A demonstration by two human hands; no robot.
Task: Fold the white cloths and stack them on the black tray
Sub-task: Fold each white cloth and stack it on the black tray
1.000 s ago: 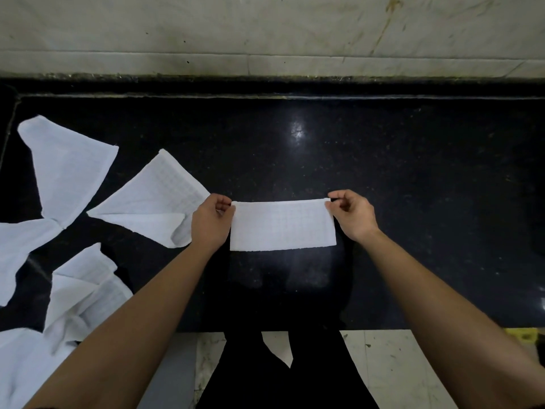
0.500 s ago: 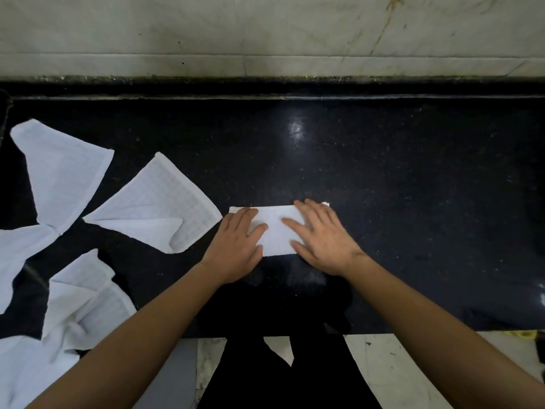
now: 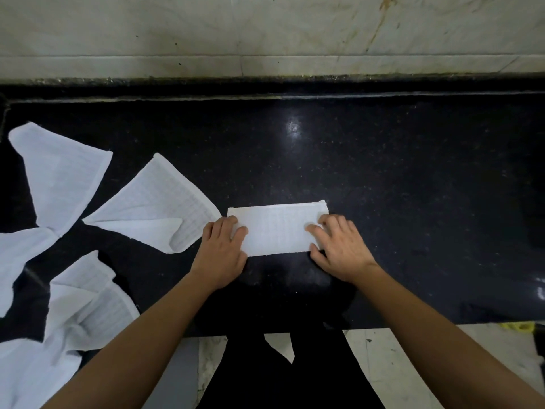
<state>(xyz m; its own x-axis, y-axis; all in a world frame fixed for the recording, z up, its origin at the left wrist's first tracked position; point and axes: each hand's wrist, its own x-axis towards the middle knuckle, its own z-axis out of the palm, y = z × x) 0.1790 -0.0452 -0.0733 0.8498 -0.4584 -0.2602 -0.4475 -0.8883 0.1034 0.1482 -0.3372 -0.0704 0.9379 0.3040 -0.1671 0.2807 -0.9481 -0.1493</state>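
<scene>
Glossy speckled black stone counter (image 3: pixel 383 178), matt white waffle-weave cloth (image 3: pixel 277 228), veined marble wall (image 3: pixel 265 28)

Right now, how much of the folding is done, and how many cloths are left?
One cloth is partly done: the folded cloth lies as a neat strip on the counter. It is in hand, with the left hand and right hand pressing its ends. Left to do: at least four loose cloths lie spread at the left, unfolded. No tray or stack is in view.
</scene>
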